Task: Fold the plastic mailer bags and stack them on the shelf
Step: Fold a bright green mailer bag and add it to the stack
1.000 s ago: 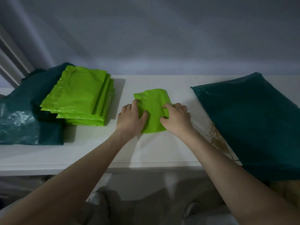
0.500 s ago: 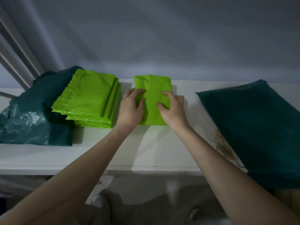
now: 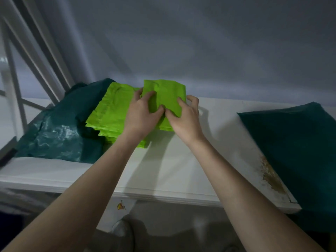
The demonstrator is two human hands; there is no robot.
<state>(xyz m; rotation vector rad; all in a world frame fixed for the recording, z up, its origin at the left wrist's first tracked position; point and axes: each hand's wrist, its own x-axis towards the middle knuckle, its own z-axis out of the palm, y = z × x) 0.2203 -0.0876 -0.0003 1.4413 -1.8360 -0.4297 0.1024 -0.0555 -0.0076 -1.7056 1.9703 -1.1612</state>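
Note:
A folded lime-green mailer bag (image 3: 166,93) is held above the white shelf (image 3: 181,171), lifted and tilted, at the right edge of a stack of folded lime-green mailer bags (image 3: 112,113). My left hand (image 3: 141,113) grips the bag's left side, fingers on top, thumb toward the middle. My right hand (image 3: 185,115) grips its right side, thumb on the front and fingers curled behind the edge. The two thumbs almost meet. The bag's lower part is hidden behind my hands.
A dark teal plastic bag (image 3: 60,130) lies crumpled at the left, under and behind the stack. Another dark teal bag (image 3: 298,148) covers the shelf's right end. A worn brown patch (image 3: 271,177) marks the shelf beside it. A grey wall rises behind.
Both hands have lifted the folded green bag off the shelf and carried it left, up to the stack's right edge. The camera view has also shifted.

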